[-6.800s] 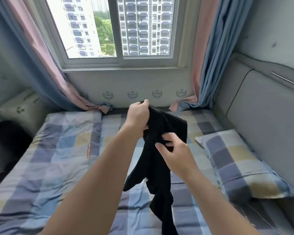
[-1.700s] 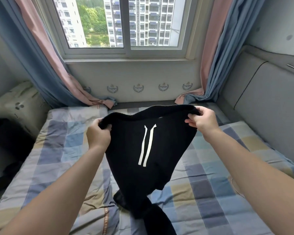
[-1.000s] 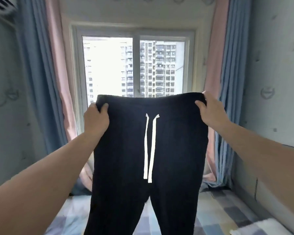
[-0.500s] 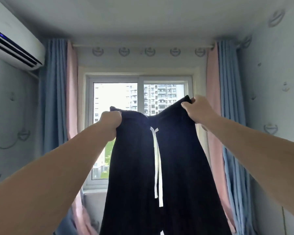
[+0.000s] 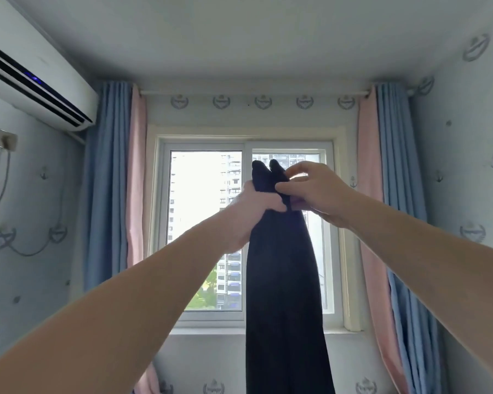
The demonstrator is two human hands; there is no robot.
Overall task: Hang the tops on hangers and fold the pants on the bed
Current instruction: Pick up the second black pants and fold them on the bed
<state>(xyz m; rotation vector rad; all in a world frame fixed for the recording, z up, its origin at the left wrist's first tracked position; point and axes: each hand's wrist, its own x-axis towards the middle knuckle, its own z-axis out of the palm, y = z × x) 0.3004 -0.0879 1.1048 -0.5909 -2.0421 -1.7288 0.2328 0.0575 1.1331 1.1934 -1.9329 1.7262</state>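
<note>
Black pants (image 5: 282, 280) hang limp before the window (image 5: 205, 223), waistband bunched in the gripping left hand (image 5: 256, 206); the right hand (image 5: 313, 189) pinches it. Soft, light cloth: probably best held at the waistband.

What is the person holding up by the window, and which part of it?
A pair of black pants. The left hand grips the bunched top end; the right hand pinches it alongside.

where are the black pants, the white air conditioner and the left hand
black fabric pants (image 5: 282, 280), head view, on the hanging legs
white wall air conditioner (image 5: 34, 98), head view, on its casing
left hand (image 5: 254, 211), head view, on its back
</note>
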